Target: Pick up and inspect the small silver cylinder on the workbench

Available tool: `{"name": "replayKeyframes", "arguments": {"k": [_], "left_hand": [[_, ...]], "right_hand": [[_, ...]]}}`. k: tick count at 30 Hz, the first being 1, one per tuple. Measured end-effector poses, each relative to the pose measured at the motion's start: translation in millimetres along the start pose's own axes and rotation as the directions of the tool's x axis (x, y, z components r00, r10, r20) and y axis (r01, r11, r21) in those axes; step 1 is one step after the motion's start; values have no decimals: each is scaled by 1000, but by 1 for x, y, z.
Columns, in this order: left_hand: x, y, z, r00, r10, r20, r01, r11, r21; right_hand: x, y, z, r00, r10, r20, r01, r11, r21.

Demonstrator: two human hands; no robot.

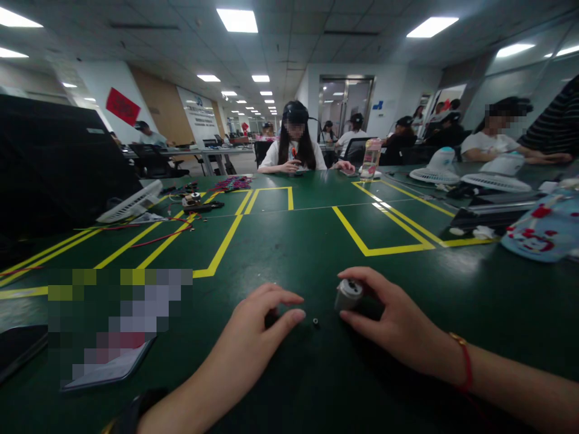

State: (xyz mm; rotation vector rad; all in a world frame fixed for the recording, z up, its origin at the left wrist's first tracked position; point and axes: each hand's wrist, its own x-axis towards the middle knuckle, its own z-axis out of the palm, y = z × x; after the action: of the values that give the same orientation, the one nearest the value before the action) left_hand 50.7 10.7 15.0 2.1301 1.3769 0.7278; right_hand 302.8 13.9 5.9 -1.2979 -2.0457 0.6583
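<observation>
My right hand (391,316) lies on the green table (280,241), its thumb and fingers curled round a small grey metal cylinder (347,294) that looks like a little motor. My left hand (260,325) rests beside it with the fingers bent and pressed to the table top; something dark sits under them that I cannot make out. A tiny dark part (315,322) lies on the table between the two hands. A red cord is tied round my right wrist.
A phone (108,371) lies at the near left. White fan parts (131,208), red wires (154,232) and yellow tape lines (221,247) sit further out. A person sits across the table; others work at the right beside more fans (434,172) and a bottle (370,160).
</observation>
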Motion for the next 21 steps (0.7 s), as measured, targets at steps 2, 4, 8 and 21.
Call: {"name": "replayKeyframes", "arguments": {"k": [2,4,8,21], "left_hand": [[-12,-10,-12,999,-38,-14,38,998,-41],[-25,-21,-23,995,-104,-6,103,993,-53],[-41,-37,-31,981,-194,-28,191,978,-86],[-40,-34,-27,981,-191,-24,188,978,-88]], "right_hand": [[-3,21,-26,991,74,-111,-83,993,-81],[-10,48,-58,954,174,-246,-220,959,-176],[-30,101,-114,830,303,-468,-489,799,-351],[-10,21,-29,980,-198,38,185,810,-556]]}}
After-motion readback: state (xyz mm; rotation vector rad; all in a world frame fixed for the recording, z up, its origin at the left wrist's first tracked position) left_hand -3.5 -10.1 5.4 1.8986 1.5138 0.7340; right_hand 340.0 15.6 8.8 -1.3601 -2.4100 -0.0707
